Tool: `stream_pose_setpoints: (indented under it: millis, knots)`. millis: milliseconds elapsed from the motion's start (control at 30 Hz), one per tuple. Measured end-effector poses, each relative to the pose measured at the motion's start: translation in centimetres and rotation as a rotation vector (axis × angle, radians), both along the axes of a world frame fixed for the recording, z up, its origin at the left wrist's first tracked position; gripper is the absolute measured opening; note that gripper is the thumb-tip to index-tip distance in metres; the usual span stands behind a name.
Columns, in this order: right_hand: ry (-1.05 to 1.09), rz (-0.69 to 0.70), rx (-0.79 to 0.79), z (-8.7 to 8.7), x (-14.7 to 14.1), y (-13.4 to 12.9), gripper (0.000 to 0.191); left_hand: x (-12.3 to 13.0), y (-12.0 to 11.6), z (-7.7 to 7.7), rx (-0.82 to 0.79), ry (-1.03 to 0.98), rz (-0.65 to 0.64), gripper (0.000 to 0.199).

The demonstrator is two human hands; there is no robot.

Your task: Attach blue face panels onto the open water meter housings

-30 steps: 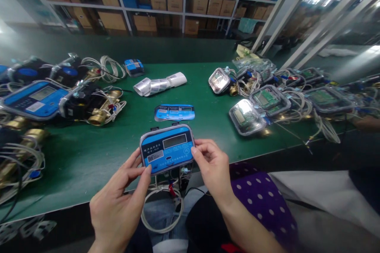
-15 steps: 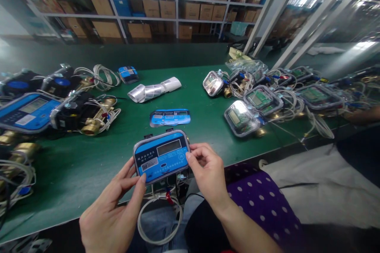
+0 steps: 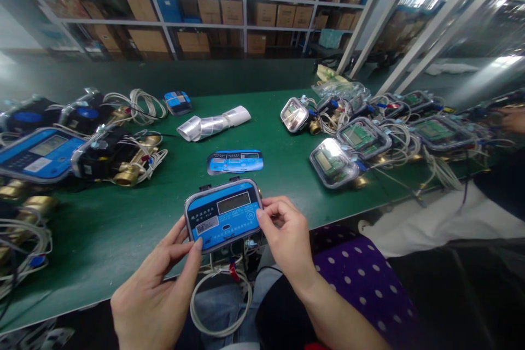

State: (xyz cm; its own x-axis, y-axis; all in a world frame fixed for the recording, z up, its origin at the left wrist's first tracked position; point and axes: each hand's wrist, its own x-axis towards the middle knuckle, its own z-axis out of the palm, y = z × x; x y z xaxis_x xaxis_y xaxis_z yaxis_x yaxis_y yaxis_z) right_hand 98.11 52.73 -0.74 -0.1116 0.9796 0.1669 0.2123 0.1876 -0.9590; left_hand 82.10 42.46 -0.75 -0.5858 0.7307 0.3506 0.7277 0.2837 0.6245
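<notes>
Between my two hands is a meter with a blue faceplate, a display window and a small QR sticker, tilted up toward me at the table's front edge. My left hand grips its lower left corner, thumb on the face. On the right side, my right hand pinches the edge, its thumb on the blue face. A coiled white cable with a red tag hangs below the meter over my lap. Just beyond it lie blue faceplate labels in a loose stack.
Meters with blue faces and brass fittings crowd the left. Clear-covered meters with green circuit boards fill the right. A silvery roll of stickers and a bundled blue stack lie farther back. Another person's hand is at far right.
My hands and the meter stay almost still. At the far right, the other person's arm has moved up and back among the meters.
</notes>
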Motion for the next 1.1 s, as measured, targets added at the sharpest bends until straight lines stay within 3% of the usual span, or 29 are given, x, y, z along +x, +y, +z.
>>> stream_pose_setpoints:
  millis: [233, 533, 667, 733, 767, 867, 933, 1033, 1100]
  knots:
    - [-0.032, 0.003, 0.014, 0.0, 0.0, 0.1, 0.021, -0.1, 0.2, 0.3, -0.014, 0.012, -0.001, 0.035]
    - [-0.056, 0.029, 0.013, 0.3, 0.2, 0.2, 0.021, -1.0, 0.3, 0.5, 0.019, -0.019, -0.127, 0.033]
    - [-0.044, 0.05, 0.004, 0.2, 0.4, 0.1, 0.022, -2.5, 0.8, 0.9, -0.21, -0.097, -0.099, 0.053]
    - [-0.041, 0.058, 0.002, 0.0, 0.5, 0.1, 0.022, -3.1, 1.4, 1.3, -0.318, -0.121, -0.057, 0.048]
    - [-0.041, 0.062, 0.003, 0.0, 0.5, 0.1, 0.022, -3.2, 1.8, 1.5, -0.311, -0.135, -0.055, 0.047]
    - [-0.045, 0.067, 0.014, -0.3, 0.7, 0.2, 0.022, -2.9, 3.5, 2.0, -0.208, -0.133, -0.194, 0.082]
    - [-0.04, 0.076, 0.016, -0.4, 0.7, 0.3, 0.022, -2.6, 4.7, 1.9, -0.179, -0.093, -0.281, 0.074]
    - [-0.024, 0.093, 0.008, -0.5, 0.8, 0.4, 0.022, -2.7, 5.7, 1.5, -0.112, -0.11, -0.281, 0.046]
    - [-0.016, 0.093, 0.009, -0.5, 0.8, 0.4, 0.022, -2.9, 5.9, 1.2, -0.045, -0.152, -0.29, 0.041]
